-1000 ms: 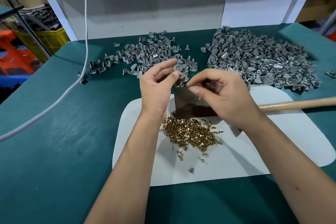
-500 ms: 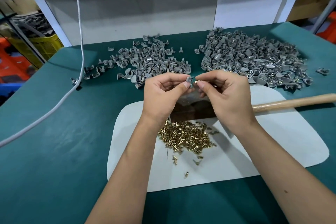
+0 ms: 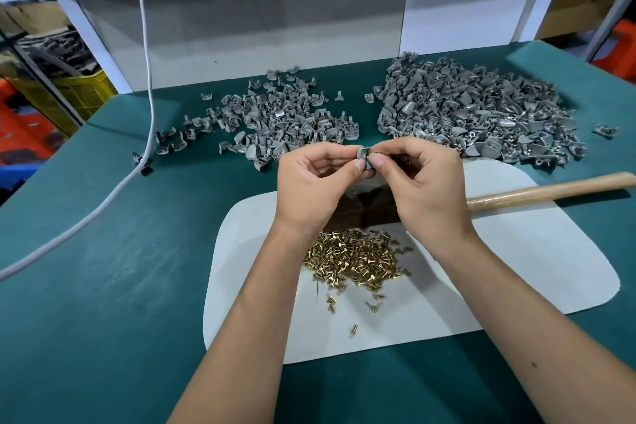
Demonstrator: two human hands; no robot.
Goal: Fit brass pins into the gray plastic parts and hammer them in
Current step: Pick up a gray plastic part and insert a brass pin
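My left hand [image 3: 315, 182] pinches a small gray plastic part [image 3: 362, 154] between thumb and forefinger above the table. My right hand [image 3: 425, 189] pinches a brass pin [image 3: 367, 157] against that part; the pin is mostly hidden by my fingertips. Below my wrists a heap of brass pins [image 3: 351, 258] lies on a white mat [image 3: 516, 268]. A dark metal block [image 3: 364, 210] sits on the mat under my hands, largely covered. A hammer's wooden handle [image 3: 550, 188] stretches to the right.
Two piles of gray parts lie on the green table [image 3: 103, 286]: a looser left pile [image 3: 278, 120] and a bigger right pile [image 3: 481, 113]. A white cable [image 3: 148, 79] hangs down at the left. Yellow and orange crates stand beyond the left edge.
My hands came together from apart. The left hand, earlier open-fingered near the left pile, now pinches a gray part, and the right fingertips press a pin to it.
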